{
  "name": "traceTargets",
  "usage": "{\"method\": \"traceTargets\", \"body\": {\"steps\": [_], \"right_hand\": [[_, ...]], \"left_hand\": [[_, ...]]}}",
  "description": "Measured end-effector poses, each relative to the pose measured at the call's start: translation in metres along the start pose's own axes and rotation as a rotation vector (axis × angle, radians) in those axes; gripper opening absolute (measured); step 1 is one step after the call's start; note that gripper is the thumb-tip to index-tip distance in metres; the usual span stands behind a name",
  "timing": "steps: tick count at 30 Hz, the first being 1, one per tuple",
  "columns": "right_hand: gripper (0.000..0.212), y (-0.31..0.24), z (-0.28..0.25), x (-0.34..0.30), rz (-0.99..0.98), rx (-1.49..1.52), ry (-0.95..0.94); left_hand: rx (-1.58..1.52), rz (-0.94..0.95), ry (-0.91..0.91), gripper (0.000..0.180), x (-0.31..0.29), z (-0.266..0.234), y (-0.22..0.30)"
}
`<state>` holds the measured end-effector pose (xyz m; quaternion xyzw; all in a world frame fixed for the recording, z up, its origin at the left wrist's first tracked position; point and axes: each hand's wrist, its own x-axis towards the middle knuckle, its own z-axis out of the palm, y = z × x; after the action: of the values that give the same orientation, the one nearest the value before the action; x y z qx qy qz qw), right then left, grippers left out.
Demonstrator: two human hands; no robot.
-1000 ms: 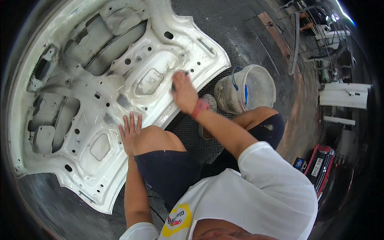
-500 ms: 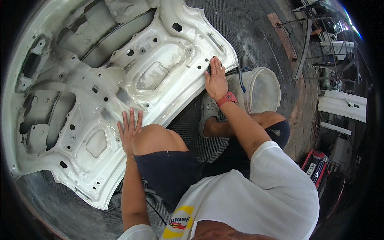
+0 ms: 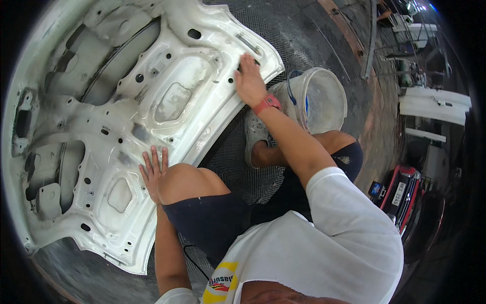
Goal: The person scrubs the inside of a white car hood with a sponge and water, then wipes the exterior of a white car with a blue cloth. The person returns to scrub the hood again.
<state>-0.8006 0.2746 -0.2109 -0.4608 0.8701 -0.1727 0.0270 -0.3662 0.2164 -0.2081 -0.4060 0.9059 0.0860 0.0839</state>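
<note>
Evidently, the surface work is only partway along, though the view does not settle how far. The white vehicle panel [image 3: 114, 116] lies before you from 8 round to 12 o'clock, its ribbed, cut-out face showing. Your right hand [image 3: 249, 81] is laid flat on it at 12 o'clock, fingers extended; something dark shows beside them, but whether you grip it cannot be told. Your left hand [image 3: 153, 175], between 8 and 9 o'clock, is spread on the panel and holds nothing visible. Findings: the edge strip [image 3: 212, 124] nearest you, toward 11 o'clock, looks pale with glossy reflections and may be judged the further advanced. A grey patch [image 3: 140, 133] just past 9 o'clock and a dull, stained recess [image 3: 173, 104] at 10 o'clock appear outstanding. The bucket [image 3: 298, 104] stands toward 2 o'clock, near the panel but apart from your hands.
</note>
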Motion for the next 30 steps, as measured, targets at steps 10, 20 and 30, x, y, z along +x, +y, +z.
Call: {"method": "traceTargets", "body": {"steps": [10, 20, 30], "right_hand": [[0.066, -0.041, 0.013, -0.032, 0.163, 0.106, 0.104], [0.071, -0.032, 0.019, -0.022, 0.295, 0.09, 0.17], [0.078, -0.023, 0.017, -0.013, 0.477, 0.103, 0.109]], "left_hand": [[0.098, 0.039, 0.092, 0.072, 0.0, 0.014, -0.004], [0.09, 0.042, 0.067, 0.071, -0.001, 0.008, -0.002], [0.136, -0.028, -0.131, 0.073, 0.005, -0.01, 0.006]]}}
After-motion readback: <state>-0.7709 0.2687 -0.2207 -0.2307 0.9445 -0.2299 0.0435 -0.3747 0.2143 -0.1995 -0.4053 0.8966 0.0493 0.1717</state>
